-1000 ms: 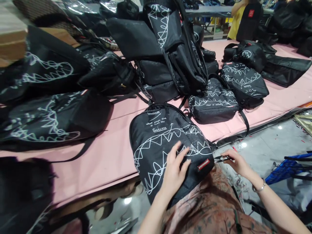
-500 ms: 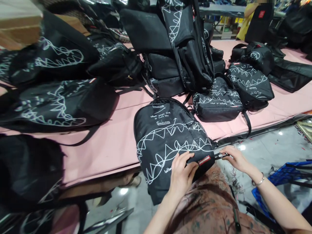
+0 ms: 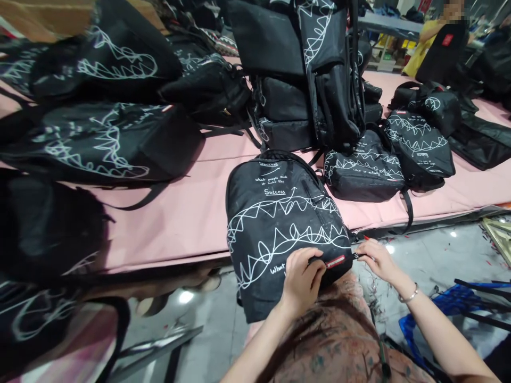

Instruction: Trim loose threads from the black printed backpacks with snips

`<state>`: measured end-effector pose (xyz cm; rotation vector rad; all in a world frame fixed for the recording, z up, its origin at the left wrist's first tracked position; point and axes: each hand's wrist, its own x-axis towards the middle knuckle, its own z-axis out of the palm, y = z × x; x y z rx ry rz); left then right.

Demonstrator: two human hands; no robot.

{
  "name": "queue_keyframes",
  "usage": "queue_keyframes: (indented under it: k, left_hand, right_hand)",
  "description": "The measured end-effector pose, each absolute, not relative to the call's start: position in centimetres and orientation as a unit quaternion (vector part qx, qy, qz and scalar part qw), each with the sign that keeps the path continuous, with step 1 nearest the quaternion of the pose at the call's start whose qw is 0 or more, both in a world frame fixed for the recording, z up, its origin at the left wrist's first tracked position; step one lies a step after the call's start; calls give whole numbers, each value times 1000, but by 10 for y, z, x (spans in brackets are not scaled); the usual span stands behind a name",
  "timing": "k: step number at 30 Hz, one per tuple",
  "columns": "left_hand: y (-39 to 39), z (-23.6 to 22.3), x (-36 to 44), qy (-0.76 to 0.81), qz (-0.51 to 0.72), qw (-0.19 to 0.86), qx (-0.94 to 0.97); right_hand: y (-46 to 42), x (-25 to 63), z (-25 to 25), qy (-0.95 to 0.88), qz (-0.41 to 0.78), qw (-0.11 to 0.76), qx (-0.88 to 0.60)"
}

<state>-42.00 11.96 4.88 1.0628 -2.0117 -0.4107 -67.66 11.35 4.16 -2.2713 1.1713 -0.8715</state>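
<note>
A black backpack [image 3: 275, 229] with white scribbled lines and "Success" lettering leans on the table's front edge and towards my body. My left hand [image 3: 304, 276] is closed, its fingers pinching the backpack's lower front beside a red label [image 3: 335, 261]. At the bag's lower right corner, my right hand [image 3: 377, 259] grips small thread snips [image 3: 357, 256], dark with a bit of bare metal. Their tips lie close to the fabric; whether they touch it I cannot tell. Part of the lettering is hidden behind my left hand.
On the pink-covered table [image 3: 167, 229] lie several similar backpacks [image 3: 365, 170], with more piled behind [image 3: 279, 106]. Another person [image 3: 443, 48] stands at the back right. Blue material [image 3: 423, 324] lies on the floor at right, near thread scraps.
The view has shifted, so the far bags appear further right. My right hand has drawn the snips slightly closer to the bag's corner. My left hand keeps its hold on the backpack.
</note>
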Motion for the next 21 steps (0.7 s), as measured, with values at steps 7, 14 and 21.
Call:
queue_keyframes:
  k: [7,14,21]
  left_hand:
    - [119,53,-420,-790,-171,411,422]
    - [120,57,-420,-786,-169,431,410]
    - [121,59,-417,-781,-187,426,417]
  right_hand:
    - [118,-685,39,443,-314,215,-812]
    - [112,-680,46,427,-287,220,-829]
    - [111,-680,47,422,-280,213,-835]
